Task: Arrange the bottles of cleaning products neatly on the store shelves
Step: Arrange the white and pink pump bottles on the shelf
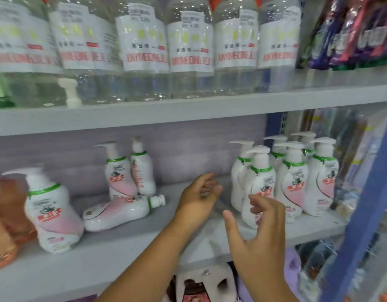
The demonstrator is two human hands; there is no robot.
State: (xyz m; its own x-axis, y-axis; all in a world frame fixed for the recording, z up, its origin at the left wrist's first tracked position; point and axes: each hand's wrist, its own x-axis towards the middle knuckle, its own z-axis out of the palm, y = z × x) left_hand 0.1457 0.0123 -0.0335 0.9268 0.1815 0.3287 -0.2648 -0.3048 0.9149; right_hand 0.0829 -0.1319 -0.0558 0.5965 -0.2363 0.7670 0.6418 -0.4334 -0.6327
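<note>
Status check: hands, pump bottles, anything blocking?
Left hand and right hand open, empty, mid-shelf. Toppled bottle lies left of them; upright cluster stands right. Gap between is unobstructed.

lower shelf | toppled bottle left | upright bottle cluster right | hands between

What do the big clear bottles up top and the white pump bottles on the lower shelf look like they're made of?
The clear bottles look like thin transparent plastic: you see through them, with glints and white paper-like labels. The white pump bottles look like opaque glossy plastic with printed pink wrap and moulded white pumps. The shelf looks like matte grey painted board or metal; I can't tell which.
</note>
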